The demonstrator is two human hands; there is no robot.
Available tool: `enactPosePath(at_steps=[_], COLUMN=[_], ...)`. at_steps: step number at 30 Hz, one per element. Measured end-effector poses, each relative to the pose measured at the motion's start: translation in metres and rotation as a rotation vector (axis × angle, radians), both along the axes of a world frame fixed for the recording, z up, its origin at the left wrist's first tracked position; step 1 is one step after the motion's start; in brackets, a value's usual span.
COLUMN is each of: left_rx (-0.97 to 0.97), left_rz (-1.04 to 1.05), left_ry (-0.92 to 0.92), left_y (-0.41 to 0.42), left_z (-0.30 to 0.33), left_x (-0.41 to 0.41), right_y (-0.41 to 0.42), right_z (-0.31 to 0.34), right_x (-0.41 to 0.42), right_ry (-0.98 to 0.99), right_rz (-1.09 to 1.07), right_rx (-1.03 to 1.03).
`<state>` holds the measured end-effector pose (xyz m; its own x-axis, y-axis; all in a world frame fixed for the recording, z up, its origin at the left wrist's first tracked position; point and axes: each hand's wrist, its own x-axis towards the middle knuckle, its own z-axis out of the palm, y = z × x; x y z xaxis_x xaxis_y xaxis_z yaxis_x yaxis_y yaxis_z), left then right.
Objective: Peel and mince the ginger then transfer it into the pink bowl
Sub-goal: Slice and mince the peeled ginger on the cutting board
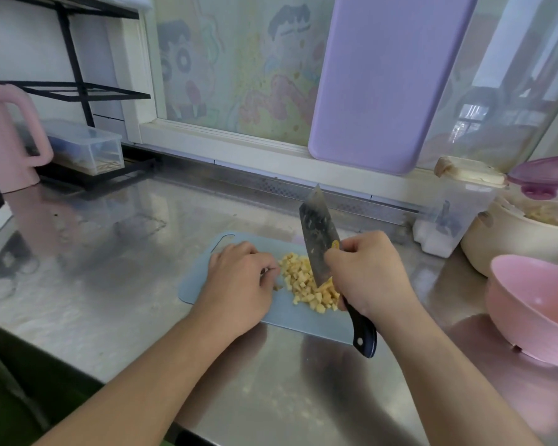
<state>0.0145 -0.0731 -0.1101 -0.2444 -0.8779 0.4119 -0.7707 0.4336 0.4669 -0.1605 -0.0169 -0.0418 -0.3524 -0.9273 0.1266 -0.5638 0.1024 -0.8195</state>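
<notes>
A heap of small yellow ginger cubes (306,283) lies on a pale blue cutting board (203,281) on the steel counter. My right hand (368,275) grips a knife (319,233) by its dark handle, blade tip pointing away, its heel down among the cubes. My left hand (239,278) rests on the board left of the heap, fingers curled, fingertips touching the heap's edge. The pink bowl (529,304) stands at the right edge of the counter, with nothing visible inside.
A cream pot (496,239) with a purple lid (545,175) and a clear container (448,220) stand behind the bowl. A lilac board (384,82) leans on the window. A pink jug (7,136) and a black rack with a clear box (87,146) are at far left.
</notes>
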Motion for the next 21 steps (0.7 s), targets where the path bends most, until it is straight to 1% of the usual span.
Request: enactPosePath(at_steps=[3, 8, 18, 19, 21], left_rx=[0.015, 0.059, 0.054, 0.061, 0.110], left_rz=[-0.008, 0.044, 0.054, 0.054, 0.055], left_ry=[-0.075, -0.195, -0.285, -0.285, -0.227], left_y=[-0.007, -0.019, -0.028, -0.029, -0.030], left_z=[0.007, 0.014, 0.026, 0.026, 0.024], left_x=[-0.012, -0.021, -0.027, -0.027, -0.025], right_y=[0.000, -0.001, -0.002, -0.002, -0.001], right_z=[0.000, -0.001, -0.001, 0.000, -0.001], right_x=[0.001, -0.001, 0.001, 0.001, 0.001], right_ry=[0.000, 0.013, 0.066, 0.070, 0.074], right_rz=[0.009, 0.000, -0.008, -0.007, -0.007], right_rx=[-0.007, 0.011, 0.026, 0.023, 0.024])
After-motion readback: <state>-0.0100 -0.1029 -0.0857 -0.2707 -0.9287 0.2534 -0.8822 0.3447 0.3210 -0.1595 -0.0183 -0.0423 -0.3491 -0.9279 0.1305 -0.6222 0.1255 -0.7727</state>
